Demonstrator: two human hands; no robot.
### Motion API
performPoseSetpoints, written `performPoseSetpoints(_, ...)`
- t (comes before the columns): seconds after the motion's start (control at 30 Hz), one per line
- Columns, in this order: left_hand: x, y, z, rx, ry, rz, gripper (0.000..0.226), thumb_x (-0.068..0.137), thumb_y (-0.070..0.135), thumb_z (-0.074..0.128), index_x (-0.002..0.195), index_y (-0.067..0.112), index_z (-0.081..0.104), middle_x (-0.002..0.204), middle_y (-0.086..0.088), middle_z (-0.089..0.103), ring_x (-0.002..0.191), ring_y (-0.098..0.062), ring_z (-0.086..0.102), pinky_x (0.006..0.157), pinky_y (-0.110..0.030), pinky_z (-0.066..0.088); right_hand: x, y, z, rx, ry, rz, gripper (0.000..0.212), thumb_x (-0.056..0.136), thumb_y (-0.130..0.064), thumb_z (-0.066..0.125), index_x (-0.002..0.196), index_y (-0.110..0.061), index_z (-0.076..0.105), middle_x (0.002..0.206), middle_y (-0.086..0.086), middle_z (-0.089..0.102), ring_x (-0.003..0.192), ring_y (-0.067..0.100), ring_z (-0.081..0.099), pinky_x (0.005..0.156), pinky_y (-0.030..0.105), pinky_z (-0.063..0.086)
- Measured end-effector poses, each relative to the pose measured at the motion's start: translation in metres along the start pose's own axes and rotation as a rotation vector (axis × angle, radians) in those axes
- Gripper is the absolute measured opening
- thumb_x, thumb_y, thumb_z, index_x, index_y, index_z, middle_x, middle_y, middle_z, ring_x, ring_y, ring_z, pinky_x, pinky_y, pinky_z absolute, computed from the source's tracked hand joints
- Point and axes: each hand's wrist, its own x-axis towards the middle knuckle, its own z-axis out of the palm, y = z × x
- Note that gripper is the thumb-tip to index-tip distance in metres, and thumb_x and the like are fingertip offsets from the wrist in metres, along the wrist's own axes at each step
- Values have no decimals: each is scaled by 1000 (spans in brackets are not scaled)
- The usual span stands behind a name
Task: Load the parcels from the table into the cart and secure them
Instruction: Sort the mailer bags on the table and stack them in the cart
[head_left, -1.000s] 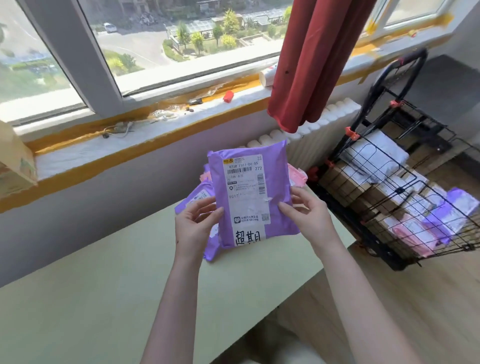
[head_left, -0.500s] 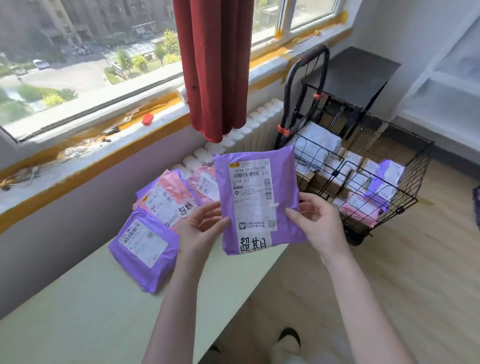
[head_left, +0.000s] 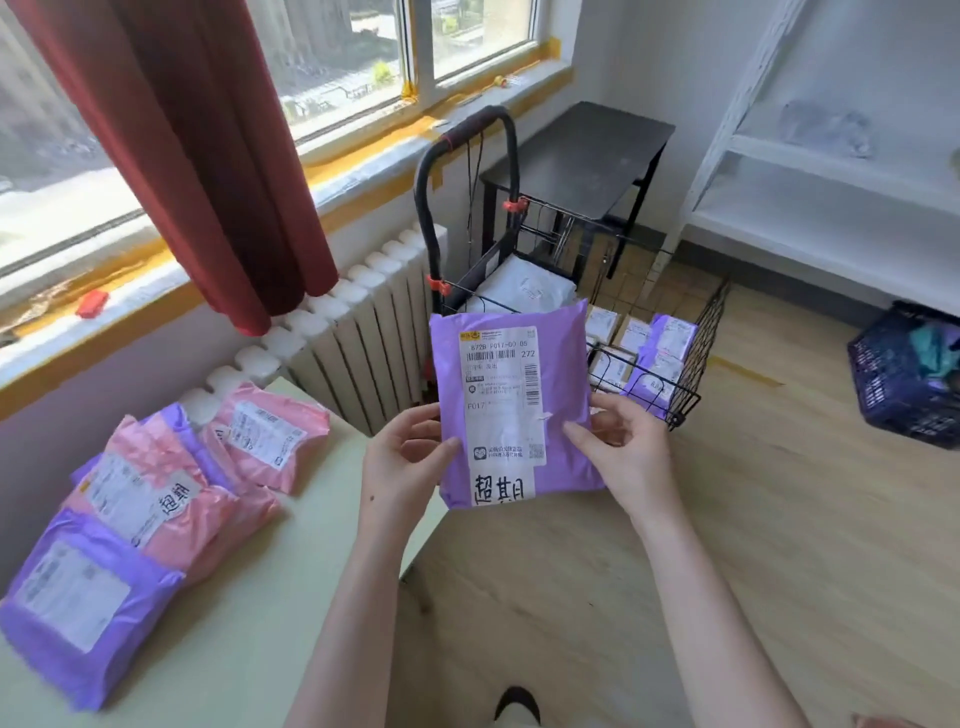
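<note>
I hold a purple parcel (head_left: 561, 410) with a white shipping label upright in front of me, past the table's right edge. My left hand (head_left: 400, 462) grips its left edge and my right hand (head_left: 623, 447) grips its right edge. Behind it stands the black wire cart (head_left: 706, 332), which holds boxes, a white bag and purple and pink parcels. On the pale green table (head_left: 249, 582) to my left lie several pink and purple parcels (head_left: 145, 499) in a loose heap.
A white radiator (head_left: 363, 322) and a red curtain (head_left: 208, 156) stand by the window behind the table. A black side table (head_left: 587, 156) sits behind the cart, white shelving (head_left: 831, 171) at right, and a dark blue basket (head_left: 909, 374) on the wooden floor.
My view and both hands have swung right with the purple parcel, from above the table's heap to beyond the table edge, in front of the cart.
</note>
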Motion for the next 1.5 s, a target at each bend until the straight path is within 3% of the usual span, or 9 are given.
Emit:
performPoseSetpoints(0.17, 13, 6, 50, 138, -28, 6, 37, 79, 2, 71, 92, 37, 69, 79, 7, 72, 70, -14, 67, 64, -39, 57, 24, 17, -38, -23, 55, 7, 33, 76, -15, 80, 82, -42, 63, 68, -7, 59, 67, 15, 56, 73, 37, 51)
performPoseSetpoints(0.33, 33, 12, 87, 208, -78, 22, 37, 80, 4, 71, 92, 39, 66, 84, 5, 70, 66, -5, 63, 64, -21, 54, 47, 31, -61, -29, 115, 44, 34, 76, -17, 80, 84, -43, 61, 70, -5, 60, 66, 15, 55, 72, 35, 50)
performPoseSetpoints(0.47, 61, 8, 109, 227, -127, 26, 33, 80, 5, 72, 99, 33, 68, 86, 4, 70, 68, -9, 63, 65, -22, 53, 72, 38, -68, 19, 127, 85, 32, 78, -10, 78, 87, -35, 61, 71, -5, 58, 62, 4, 53, 64, 12, 44)
performPoseSetpoints(0.77, 165, 13, 170, 314, -274, 82, 33, 78, 6, 72, 106, 23, 67, 82, 13, 64, 64, 1, 59, 58, -8, 46, 157, 47, -78, -102, 206, 124, 26, 80, -8, 77, 101, -16, 64, 73, -5, 57, 55, -7, 51, 60, 5, 41)
performPoseSetpoints(0.9, 220, 22, 189, 348, -321, 87, 29, 77, 9, 71, 103, 23, 67, 84, 12, 66, 72, -13, 65, 63, -15, 49, 207, 40, -74, -129, 248, 149, 25, 80, -11, 76, 100, -22, 63, 75, -7, 59, 64, 4, 53, 61, 6, 41)
performPoseSetpoints(1.07, 281, 30, 205, 431, -365, 115, 33, 80, 12, 70, 110, 23, 65, 87, 14, 63, 67, -6, 61, 54, -6, 43, 263, 37, -59, -135, 277, 186, 26, 81, -13, 75, 103, -22, 64, 76, -8, 59, 63, 1, 54, 62, 9, 42)
performPoseSetpoints(1.2, 322, 32, 218, 458, -383, 103, 35, 78, 14, 71, 112, 21, 64, 87, 9, 63, 70, -14, 64, 62, -20, 52, 301, 41, -52, -164, 265, 240, 29, 81, -17, 76, 107, -22, 64, 79, -6, 61, 71, 11, 57, 76, 29, 48)
performPoseSetpoints(1.33, 349, 24, 235, 437, -413, 78, 39, 77, 17, 73, 114, 22, 63, 89, 5, 64, 74, -20, 65, 68, -34, 56, 334, 51, -53, -172, 255, 273, 29, 81, -18, 76, 106, -25, 63, 81, -5, 63, 77, 15, 59, 77, 31, 49)
performPoseSetpoints(1.5, 383, 10, 267, 438, -413, -30, 39, 77, 9, 69, 115, 19, 62, 89, 7, 62, 76, -22, 66, 64, -31, 55, 376, 77, -59, -160, 201, 348, 28, 81, -17, 76, 105, -23, 62, 81, -6, 62, 79, 17, 60, 79, 34, 51)
